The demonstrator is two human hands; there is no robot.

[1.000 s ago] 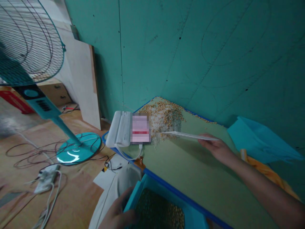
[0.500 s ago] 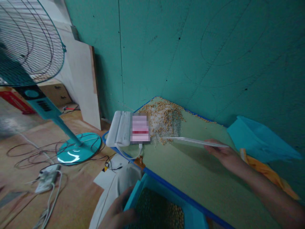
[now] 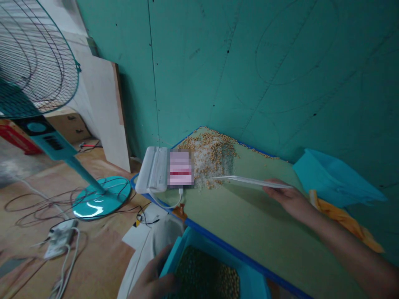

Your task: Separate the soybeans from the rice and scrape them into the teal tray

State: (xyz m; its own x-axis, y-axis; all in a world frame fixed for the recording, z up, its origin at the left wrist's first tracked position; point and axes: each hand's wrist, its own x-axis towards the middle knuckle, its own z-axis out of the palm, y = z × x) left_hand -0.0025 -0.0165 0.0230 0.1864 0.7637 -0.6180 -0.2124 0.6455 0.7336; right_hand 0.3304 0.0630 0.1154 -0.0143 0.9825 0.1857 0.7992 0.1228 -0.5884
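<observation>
My left hand (image 3: 154, 276) is closed over the left rim of a blue plastic bin (image 3: 195, 236) below the table edge. Dark green beans (image 3: 198, 272) fill most of that bin, with yellow beans (image 3: 229, 282) along its right side. Over the table, my right hand (image 3: 280, 193) grips one end of a thin, flat white sheet (image 3: 249, 182), seen almost edge-on. Its far tip reaches the near side of a heap of mixed yellow beans and whitish grains (image 3: 215, 155); whether it touches them I cannot tell.
A white device (image 3: 152, 168) with a cable and a blurred panel stands at the table's left corner. A blue bag-like piece (image 3: 336, 174) and orange cloth (image 3: 346, 220) lie at the right. A fan (image 3: 56, 141), cords and a power strip (image 3: 60, 238) occupy the floor.
The whole view has shifted slightly to the left. Both hands keep their holds, and the white sheet stays in nearly the same place beside the heap.
</observation>
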